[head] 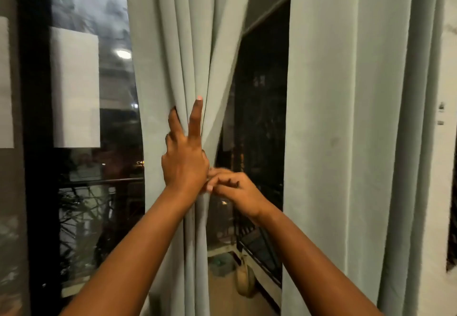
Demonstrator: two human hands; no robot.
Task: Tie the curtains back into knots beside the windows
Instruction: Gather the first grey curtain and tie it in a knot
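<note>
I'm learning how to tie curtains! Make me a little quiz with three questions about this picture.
1. True or false: the left curtain is already tied in a knot.
2. Which hand has two fingers pointing straight up against the cloth? A) the left hand B) the right hand
3. Fill in: the right curtain hangs ____, with no hand on it.

Key
1. False. It is only gathered into a bunch at the hands; no knot shows.
2. A. The right hand's fingers are curled at the bunch's edge, beside the left hand.
3. Loose (straight down).
</note>
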